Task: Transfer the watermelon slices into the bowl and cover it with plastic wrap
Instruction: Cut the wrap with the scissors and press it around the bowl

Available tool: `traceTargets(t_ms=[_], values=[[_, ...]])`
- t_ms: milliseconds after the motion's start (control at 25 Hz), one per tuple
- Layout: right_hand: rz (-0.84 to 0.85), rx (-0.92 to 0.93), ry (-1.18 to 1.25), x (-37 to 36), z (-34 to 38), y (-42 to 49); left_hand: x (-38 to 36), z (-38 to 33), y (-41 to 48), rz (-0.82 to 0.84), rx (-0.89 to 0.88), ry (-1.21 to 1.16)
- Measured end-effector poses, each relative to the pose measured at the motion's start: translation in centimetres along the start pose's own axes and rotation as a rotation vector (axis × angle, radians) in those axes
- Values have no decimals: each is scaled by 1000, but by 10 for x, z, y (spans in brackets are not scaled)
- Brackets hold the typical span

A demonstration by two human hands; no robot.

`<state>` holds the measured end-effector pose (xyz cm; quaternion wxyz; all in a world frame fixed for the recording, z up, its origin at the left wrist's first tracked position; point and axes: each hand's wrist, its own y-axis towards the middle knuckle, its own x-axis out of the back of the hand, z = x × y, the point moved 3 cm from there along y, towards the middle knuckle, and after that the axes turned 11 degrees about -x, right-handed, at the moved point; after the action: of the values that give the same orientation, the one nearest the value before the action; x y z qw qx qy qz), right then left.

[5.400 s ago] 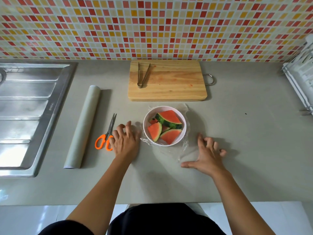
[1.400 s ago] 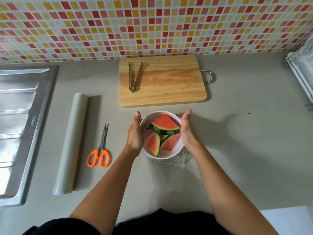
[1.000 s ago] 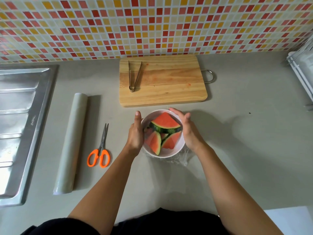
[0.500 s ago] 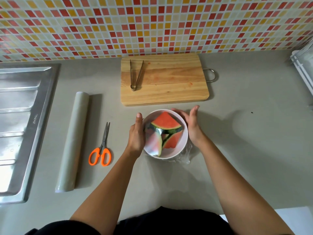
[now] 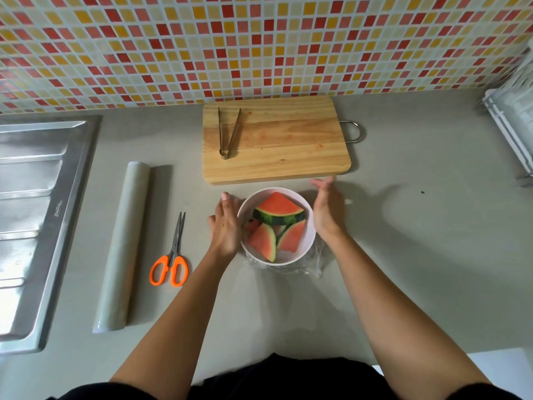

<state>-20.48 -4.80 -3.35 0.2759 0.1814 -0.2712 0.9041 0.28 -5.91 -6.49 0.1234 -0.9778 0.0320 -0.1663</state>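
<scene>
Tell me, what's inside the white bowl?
Watermelon slices with green rinds lie inside the bowl. Three show clearly; another peeks out at the left. What lies beneath them is covered.

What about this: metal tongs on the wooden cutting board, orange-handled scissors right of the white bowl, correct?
No. The head view shows the orange-handled scissors left of the white bowl; the metal tongs do lie on the wooden cutting board.

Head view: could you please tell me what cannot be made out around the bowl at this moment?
All in the head view:
- left side of bowl: hidden by left hand.
- right hand: motion-blurred; contact with bowl unclear.
- plastic wrap: transparent; coverage over rim unclear.
- rack: cut off by right edge.
</scene>
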Motion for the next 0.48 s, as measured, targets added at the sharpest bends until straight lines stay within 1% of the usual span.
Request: traceTargets(t_ms=[40, 80, 160, 200, 240, 320, 360, 400, 480], values=[[-91, 4, 53, 13, 4, -1, 5, 1, 1, 38, -38, -14], [-145, 33, 110, 26, 7, -6, 10, 0, 3, 84, -74, -79], [-147, 151, 169, 43, 8, -32, 17, -7, 6, 175, -142, -210], [-106, 185, 175, 45, 3, -50, 17, -12, 6, 226, -167, -248], [-42, 170, 178, 42, -5, -66, 16, -15, 5, 281, -176, -272], [163, 14, 198, 28, -21, -89, 11, -16, -1, 363, -155, -296], [257, -59, 229, 21, -26, -93, 10, -15, -6, 376, -142, -306], [310, -105, 265, 16, -28, -90, 10, -13, -11, 366, -135, -318], [370, -116, 344, 10, -23, -75, 14, -9, -21, 278, -147, -342]])
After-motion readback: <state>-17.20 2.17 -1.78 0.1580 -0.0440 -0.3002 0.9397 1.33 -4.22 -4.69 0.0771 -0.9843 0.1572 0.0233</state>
